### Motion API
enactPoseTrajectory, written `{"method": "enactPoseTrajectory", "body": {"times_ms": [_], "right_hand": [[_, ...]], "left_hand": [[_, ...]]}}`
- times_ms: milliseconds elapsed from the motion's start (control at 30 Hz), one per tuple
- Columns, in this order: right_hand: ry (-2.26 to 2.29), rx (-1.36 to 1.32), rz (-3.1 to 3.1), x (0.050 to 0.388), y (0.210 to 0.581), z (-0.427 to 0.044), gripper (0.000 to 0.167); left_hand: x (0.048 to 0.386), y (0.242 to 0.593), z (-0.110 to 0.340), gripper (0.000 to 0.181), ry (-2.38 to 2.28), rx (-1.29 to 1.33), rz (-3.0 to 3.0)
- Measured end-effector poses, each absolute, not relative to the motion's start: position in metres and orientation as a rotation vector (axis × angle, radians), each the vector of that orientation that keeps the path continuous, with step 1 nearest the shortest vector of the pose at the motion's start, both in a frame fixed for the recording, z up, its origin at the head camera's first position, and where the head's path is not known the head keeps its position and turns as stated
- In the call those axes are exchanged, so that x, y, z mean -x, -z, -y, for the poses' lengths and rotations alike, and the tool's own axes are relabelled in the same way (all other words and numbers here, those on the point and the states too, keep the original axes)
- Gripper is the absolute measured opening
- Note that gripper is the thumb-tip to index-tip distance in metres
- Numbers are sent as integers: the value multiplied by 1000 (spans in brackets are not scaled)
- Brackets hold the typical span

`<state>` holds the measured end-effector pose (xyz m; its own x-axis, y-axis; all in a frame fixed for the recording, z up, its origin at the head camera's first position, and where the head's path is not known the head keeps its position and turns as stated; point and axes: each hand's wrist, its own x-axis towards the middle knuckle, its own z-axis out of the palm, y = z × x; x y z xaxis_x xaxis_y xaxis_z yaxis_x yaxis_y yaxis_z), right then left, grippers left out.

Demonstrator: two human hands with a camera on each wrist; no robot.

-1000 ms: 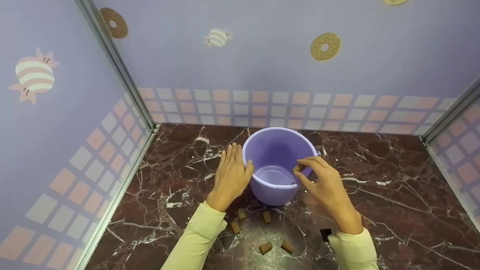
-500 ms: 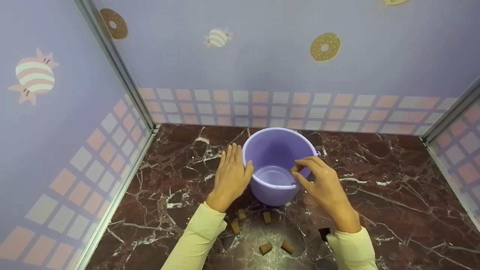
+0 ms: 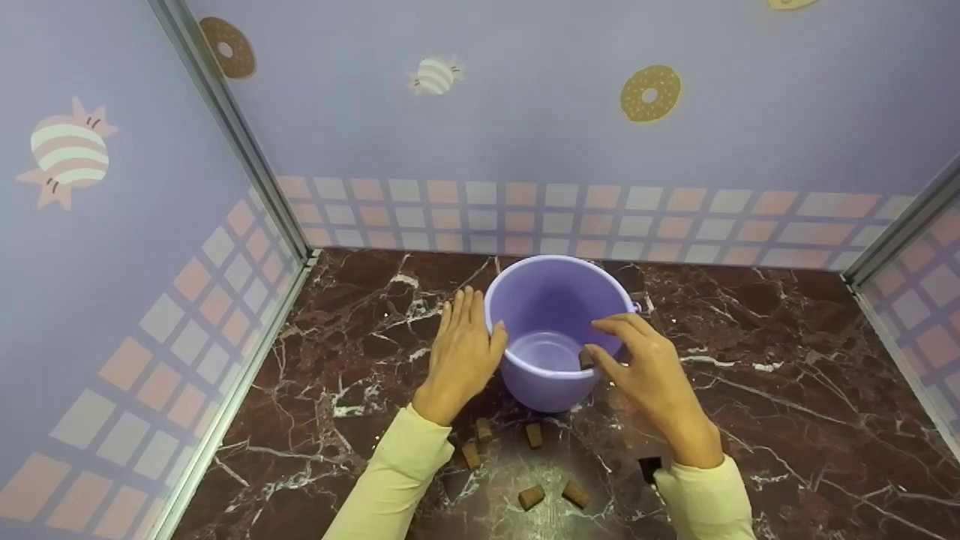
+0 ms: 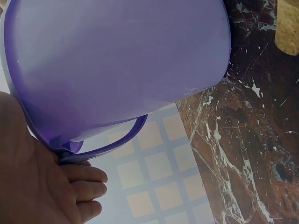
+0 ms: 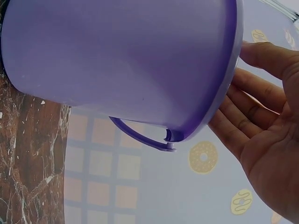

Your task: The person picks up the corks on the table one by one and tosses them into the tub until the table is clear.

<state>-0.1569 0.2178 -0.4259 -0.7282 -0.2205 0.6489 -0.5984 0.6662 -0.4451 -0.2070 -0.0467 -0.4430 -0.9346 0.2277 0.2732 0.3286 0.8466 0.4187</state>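
A purple bucket (image 3: 551, 390) with a side handle (image 4: 112, 145) stands on the dark marble surface. My left hand (image 3: 463, 352) rests against the left of its rim, fingers straight, thumb over the edge. My right hand (image 3: 649, 367) is at the right of the rim, thumb and fingers parted over the opening. Just below the right thumb, inside the bucket, a dark cork stopper (image 3: 586, 359) appears clear of the fingers. In the right wrist view the hand (image 5: 275, 126) reaches past the rim with its fingertips partly hidden.
Several cork stoppers lie in front of the bucket, among them one cork (image 3: 533, 435) close to it and another cork (image 3: 531, 496) nearer the front. A black square (image 3: 649, 469) lies by the right sleeve. Patterned walls (image 3: 540, 135) enclose the back and sides.
The right fingers have parted and let go of the cork stopper, which has dropped lower inside the bucket. The left hand and the bucket have stayed in place.
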Motion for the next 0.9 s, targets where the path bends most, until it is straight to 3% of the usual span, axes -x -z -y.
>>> {"method": "enactPoseTrajectory", "body": {"times_ms": [667, 900], "right_hand": [[-866, -458, 2291, 161, 429, -227, 27], [-825, -382, 2396, 166, 429, -231, 39]], "left_hand": [[207, 443, 47, 68, 720, 425, 2812], [207, 443, 46, 68, 724, 419, 2816]]}}
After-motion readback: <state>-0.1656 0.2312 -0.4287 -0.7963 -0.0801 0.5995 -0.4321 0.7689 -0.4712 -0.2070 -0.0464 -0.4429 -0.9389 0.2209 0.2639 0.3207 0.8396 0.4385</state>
